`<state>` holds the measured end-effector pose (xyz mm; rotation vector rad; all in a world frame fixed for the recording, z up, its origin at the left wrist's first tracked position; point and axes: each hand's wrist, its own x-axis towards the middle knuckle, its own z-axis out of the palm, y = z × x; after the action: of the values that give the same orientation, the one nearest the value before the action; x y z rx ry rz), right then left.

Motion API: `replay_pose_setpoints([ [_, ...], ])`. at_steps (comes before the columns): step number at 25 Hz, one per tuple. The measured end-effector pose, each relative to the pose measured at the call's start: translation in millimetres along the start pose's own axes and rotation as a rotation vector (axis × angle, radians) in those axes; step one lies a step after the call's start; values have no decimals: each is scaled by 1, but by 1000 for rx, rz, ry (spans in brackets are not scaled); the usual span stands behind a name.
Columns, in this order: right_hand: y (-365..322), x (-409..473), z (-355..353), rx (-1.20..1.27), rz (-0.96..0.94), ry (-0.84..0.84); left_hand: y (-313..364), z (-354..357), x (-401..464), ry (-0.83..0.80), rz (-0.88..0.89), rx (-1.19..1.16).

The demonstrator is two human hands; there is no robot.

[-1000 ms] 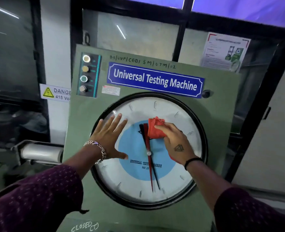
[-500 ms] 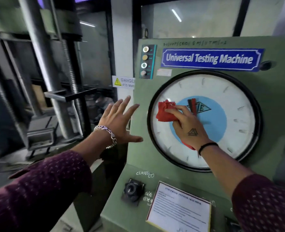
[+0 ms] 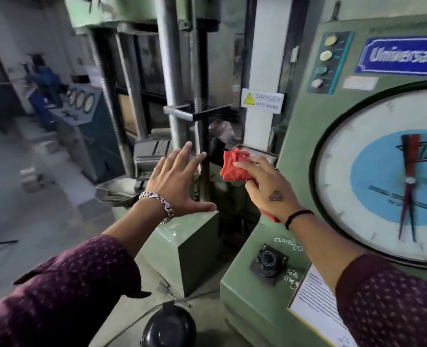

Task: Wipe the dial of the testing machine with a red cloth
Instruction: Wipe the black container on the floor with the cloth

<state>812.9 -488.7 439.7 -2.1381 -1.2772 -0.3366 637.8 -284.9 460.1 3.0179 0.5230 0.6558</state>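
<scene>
The round white dial (image 3: 357,171) with a blue centre and red and black pointers fills the right side of the green testing machine (image 3: 305,126). My right hand (image 3: 267,186) grips the crumpled red cloth (image 3: 233,166) and is off the dial, past the machine's left edge. My left hand (image 3: 177,186), with a silver bracelet, is in the air to the left, fingers spread, holding nothing.
A black knob (image 3: 268,260) and a printed sheet (image 3: 315,304) sit on the sloped console below the dial. A green block (image 3: 190,249) and a steel column (image 3: 175,83) stand left of the machine. A black round object (image 3: 168,326) lies on the floor. Blue equipment (image 3: 82,108) stands far left.
My right hand has carried the red cloth leftward off the dial and past the machine's edge. My left hand has come away from the panel. The view has swung left.
</scene>
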Motion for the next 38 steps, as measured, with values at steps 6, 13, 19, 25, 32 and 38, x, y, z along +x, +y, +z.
replay_pose_setpoints([
  [6,-72,22,121,79,-27,-157,-106,23,-68,-45,-148,-32],
  [13,-121,14,235,128,-26,-310,-198,79,-140,-178,-268,-95],
  [19,-125,-20,315,144,6,-448,-236,139,-205,-276,-359,-178],
  [25,-107,-70,400,180,110,-579,-263,205,-265,-438,-487,-238],
  [32,-80,-110,458,207,222,-710,-286,259,-280,-514,-547,-283],
  [38,-41,-143,509,241,362,-741,-294,340,-276,-625,-553,-327],
])
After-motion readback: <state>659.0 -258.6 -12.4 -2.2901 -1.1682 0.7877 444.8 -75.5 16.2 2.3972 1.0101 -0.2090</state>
